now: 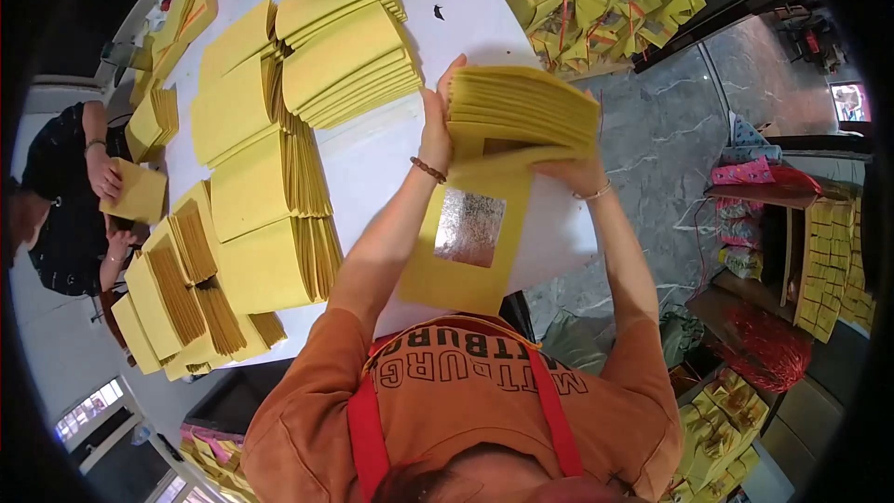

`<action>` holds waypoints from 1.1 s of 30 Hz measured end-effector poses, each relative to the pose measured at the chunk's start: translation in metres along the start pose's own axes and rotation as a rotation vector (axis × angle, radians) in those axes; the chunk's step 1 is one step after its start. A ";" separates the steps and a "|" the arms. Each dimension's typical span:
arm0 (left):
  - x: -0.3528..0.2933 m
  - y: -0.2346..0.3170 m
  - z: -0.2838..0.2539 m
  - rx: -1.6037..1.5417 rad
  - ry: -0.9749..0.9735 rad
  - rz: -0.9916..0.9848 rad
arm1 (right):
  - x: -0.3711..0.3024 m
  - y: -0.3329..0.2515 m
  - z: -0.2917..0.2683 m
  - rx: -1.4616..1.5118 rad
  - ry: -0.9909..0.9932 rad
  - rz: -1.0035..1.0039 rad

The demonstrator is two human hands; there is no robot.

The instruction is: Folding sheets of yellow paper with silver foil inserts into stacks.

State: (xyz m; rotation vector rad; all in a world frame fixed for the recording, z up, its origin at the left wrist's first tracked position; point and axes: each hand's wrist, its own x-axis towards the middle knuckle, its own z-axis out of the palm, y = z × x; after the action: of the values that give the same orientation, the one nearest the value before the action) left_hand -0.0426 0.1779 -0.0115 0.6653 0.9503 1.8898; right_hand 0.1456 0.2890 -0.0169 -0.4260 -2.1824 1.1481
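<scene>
Between my two hands is a thick stack of yellow folded paper point(521, 104), lifted over the near right part of the white table. My left hand point(438, 126) is closed on the stack's left side, thumb and fingers upright along it. At the right side, my right hand point(575, 163) grips the stack's lower corner, its fingers partly hidden beneath. A yellow sheet with a silver foil square point(470, 226) spreads from under the stack toward my body and lies over the table edge. Folds of the sheets fan out toward me.
Rows of yellow paper stacks point(270, 256) cover the left of the white table point(368, 191). Another person's hand point(104, 177) holds a yellow stack at the far left. Bundles tied with red string point(596, 0) pile up beyond the table. A wooden shelf point(792, 251) stands at the right.
</scene>
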 end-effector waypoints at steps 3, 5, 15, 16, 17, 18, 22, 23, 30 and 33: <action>0.011 -0.003 -0.001 -0.102 0.078 -0.034 | 0.012 -0.012 0.004 -0.240 0.170 -0.030; 0.030 0.009 0.008 -0.072 0.042 -0.005 | 0.025 -0.007 0.005 -0.009 0.223 0.229; 0.028 0.026 -0.020 0.555 -0.322 -0.067 | 0.015 0.034 0.006 0.367 0.173 0.415; 0.031 0.023 -0.024 0.636 -0.351 -0.100 | 0.014 0.034 0.003 0.367 0.171 0.412; 0.032 0.020 -0.028 0.715 -0.379 -0.133 | 0.013 0.034 -0.001 0.437 0.139 0.318; 0.032 0.017 -0.032 0.714 -0.376 -0.130 | 0.011 0.034 -0.002 0.506 0.107 0.224; 0.027 0.021 -0.017 0.851 -0.222 0.034 | 0.015 0.018 -0.008 0.552 0.032 0.120; 0.026 0.021 -0.015 0.857 -0.203 0.079 | 0.016 0.018 -0.005 0.502 0.081 0.119; 0.032 0.027 -0.028 1.116 -0.304 0.084 | 0.032 0.003 -0.018 0.572 0.106 0.159; 0.030 0.023 -0.024 1.185 -0.299 0.145 | 0.030 0.013 -0.012 0.527 0.122 0.042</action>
State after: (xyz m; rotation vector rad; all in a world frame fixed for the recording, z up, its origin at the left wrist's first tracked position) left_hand -0.0854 0.1890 -0.0042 1.6630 1.8187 1.1154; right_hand 0.1311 0.3202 -0.0110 -0.2984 -1.6862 1.6091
